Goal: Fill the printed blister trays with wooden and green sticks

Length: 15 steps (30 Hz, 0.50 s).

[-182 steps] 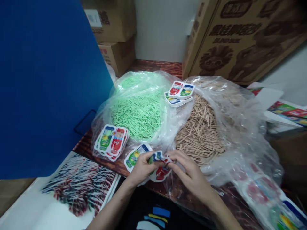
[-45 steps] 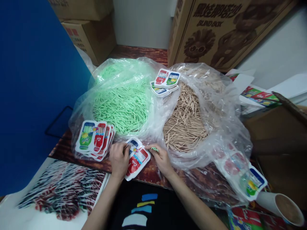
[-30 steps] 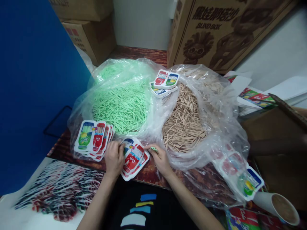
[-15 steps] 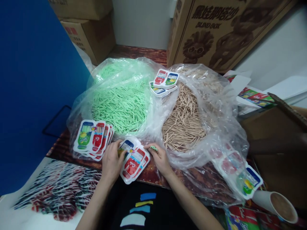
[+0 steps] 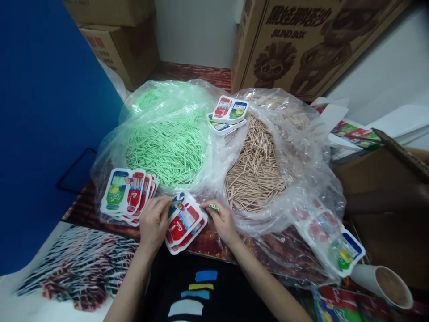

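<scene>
My left hand (image 5: 153,221) grips the left edge of a small stack of red-and-blue printed blister packs (image 5: 184,221) lying on the dark wooden table edge. My right hand (image 5: 224,221) rests just right of that stack, its fingers pinched on a small bunch of green sticks (image 5: 213,207). Behind the hands a clear bag holds a heap of green sticks (image 5: 167,147), and a second clear bag holds tan wooden sticks (image 5: 256,167). A fanned pile of filled packs (image 5: 127,194) lies left of my left hand.
More packs (image 5: 229,114) sit on top between the two bags. A blue panel (image 5: 43,103) stands at the left; cardboard boxes (image 5: 301,40) line the back. Packs in plastic (image 5: 338,248) and a paper cup (image 5: 389,284) lie at the right. A printed sheet (image 5: 73,268) lies bottom left.
My left hand has drawn the stack of packs slightly left and toward me. My right hand keeps its pinch on the green sticks and has barely moved.
</scene>
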Each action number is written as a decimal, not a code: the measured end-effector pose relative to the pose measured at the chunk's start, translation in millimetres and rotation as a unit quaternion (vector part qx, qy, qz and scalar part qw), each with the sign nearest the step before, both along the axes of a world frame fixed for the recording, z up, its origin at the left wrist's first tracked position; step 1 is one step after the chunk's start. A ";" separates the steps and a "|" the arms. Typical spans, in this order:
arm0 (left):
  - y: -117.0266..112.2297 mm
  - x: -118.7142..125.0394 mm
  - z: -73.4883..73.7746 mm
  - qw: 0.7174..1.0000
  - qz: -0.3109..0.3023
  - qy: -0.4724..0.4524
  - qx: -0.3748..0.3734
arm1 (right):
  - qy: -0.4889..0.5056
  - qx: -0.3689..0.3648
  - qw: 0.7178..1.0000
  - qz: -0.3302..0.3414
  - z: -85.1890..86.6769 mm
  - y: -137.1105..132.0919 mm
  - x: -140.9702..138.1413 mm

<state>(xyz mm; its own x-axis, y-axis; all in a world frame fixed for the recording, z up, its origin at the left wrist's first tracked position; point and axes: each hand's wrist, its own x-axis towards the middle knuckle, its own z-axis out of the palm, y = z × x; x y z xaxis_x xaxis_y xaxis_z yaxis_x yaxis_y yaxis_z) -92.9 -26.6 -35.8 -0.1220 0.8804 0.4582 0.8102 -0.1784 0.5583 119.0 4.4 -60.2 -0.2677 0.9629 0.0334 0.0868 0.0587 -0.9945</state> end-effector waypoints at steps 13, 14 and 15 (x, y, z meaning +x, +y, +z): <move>-1.1 5.7 11.3 0.973 -0.004 -0.224 -0.054 | -0.001 -0.004 1.000 0.004 6.8 -0.8 -0.2; -2.3 7.0 11.5 0.971 -0.012 -0.228 -0.063 | -0.003 -0.004 1.000 0.007 10.8 -0.8 0.1; -3.2 8.5 11.8 0.970 -0.022 -0.231 -0.072 | -0.004 -0.002 1.000 0.010 15.8 -0.4 0.5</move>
